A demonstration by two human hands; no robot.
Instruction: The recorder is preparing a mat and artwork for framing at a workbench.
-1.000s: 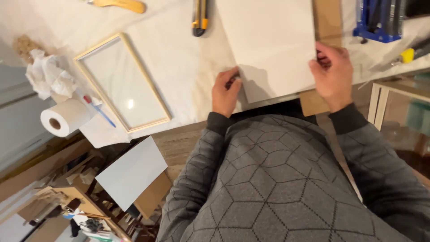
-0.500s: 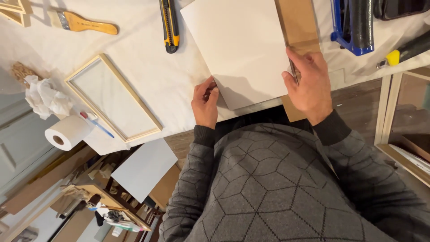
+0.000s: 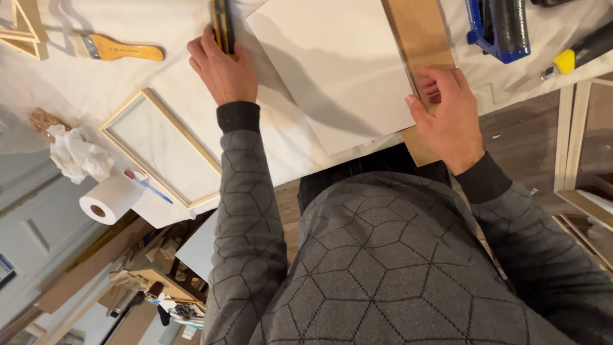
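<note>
Fingers of the left hand are closing around the utility knife; the right hand is pressing its fingers flat on the white board, edge overhanging toward the body. Board looks light, stiff, dent-prone; best held at edges.

I see a yellow-and-black utility knife lying on the desk, and a white board flat, overlapping a brown cardboard strip, overhanging the edge.

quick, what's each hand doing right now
left hand: closed on the utility knife
right hand: fingers curled, pressing the brown board beside the white sheet
</note>
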